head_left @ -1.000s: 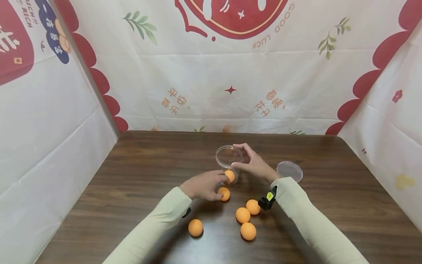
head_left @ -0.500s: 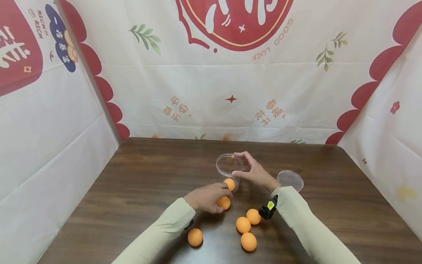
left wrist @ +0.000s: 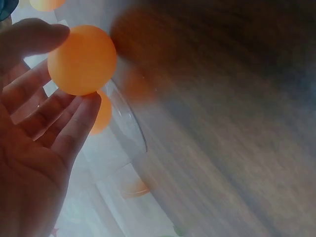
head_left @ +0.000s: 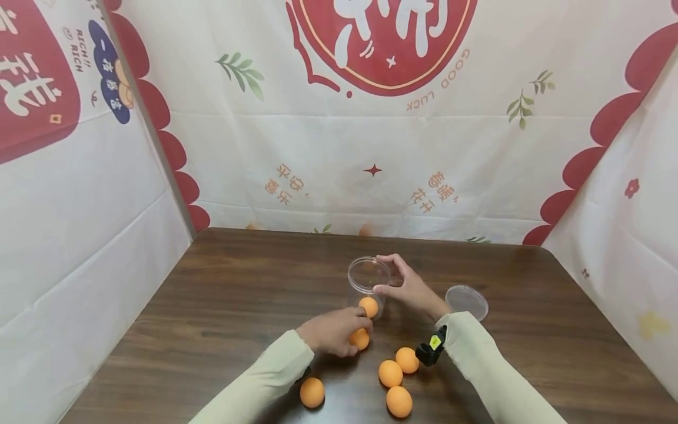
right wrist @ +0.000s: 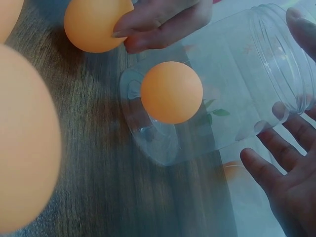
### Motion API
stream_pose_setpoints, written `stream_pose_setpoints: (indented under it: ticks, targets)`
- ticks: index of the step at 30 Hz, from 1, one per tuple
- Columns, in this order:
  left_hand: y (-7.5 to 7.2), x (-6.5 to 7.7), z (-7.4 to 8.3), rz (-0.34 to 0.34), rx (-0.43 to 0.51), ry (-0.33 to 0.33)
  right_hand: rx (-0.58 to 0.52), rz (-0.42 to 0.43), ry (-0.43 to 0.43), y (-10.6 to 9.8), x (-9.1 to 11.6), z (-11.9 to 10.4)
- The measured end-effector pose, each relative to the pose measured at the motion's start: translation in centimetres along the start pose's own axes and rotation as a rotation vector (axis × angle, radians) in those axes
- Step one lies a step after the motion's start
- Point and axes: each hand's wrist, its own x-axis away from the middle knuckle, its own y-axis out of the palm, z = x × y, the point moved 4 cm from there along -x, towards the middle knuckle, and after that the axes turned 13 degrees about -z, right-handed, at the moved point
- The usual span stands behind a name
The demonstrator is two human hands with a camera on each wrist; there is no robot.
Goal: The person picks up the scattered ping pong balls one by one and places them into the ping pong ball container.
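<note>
My left hand (head_left: 337, 331) pinches an orange ping-pong ball (left wrist: 83, 60) between thumb and fingertips, low over the table in front of a clear plastic jar (right wrist: 224, 89). The jar stands upright with its mouth uncovered. My right hand (head_left: 412, 288) holds it near the rim, thumb on the near side and fingers round the far side. Another orange ball (right wrist: 172, 92) shows at the jar's base; I cannot tell whether it lies inside or just in front. In the head view, the left fingers partly cover the pinched ball.
Three orange balls, one of them the nearest ball (head_left: 399, 401), lie grouped before the right wrist. A single ball (head_left: 312, 393) sits below the left wrist. The round clear lid (head_left: 467, 302) lies right of the jar on the brown wooden table (head_left: 228, 282). Printed cloth (head_left: 318, 141) hangs behind.
The head view has tilted up, so the table appears lower. My left fingers have come further round the ball. The jar, the right hand and the loose balls keep their places.
</note>
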Motion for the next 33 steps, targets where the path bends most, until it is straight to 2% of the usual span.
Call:
stream_pose_setpoints:
  ticks: [5, 10, 18, 24, 33]
  targets:
    - [0.1, 0.1, -0.2, 0.006, 0.007, 0.001, -0.019, 0.000, -0.008, 0.1, -0.1, -0.2]
    - [-0.6, 0.5, -0.3, 0.012, 0.024, -0.008, -0.034, -0.003, 0.015, -0.2, -0.2, -0.5]
    - [-1.4, 1.4, -0.4, 0.033, 0.089, -0.032, -0.049, 0.002, -0.002, 0.1, -0.1, -0.1]
    - [-1.8, 1.8, -0.6, 0.053, 0.084, -0.028, -0.054, 0.011, 0.022, 0.2, 0.0, 0.1]
    - [-3.8, 3.0, -1.0, 0.094, 0.081, -0.032, -0.048, 0.016, 0.025, 0.0, -0.3, 0.4]
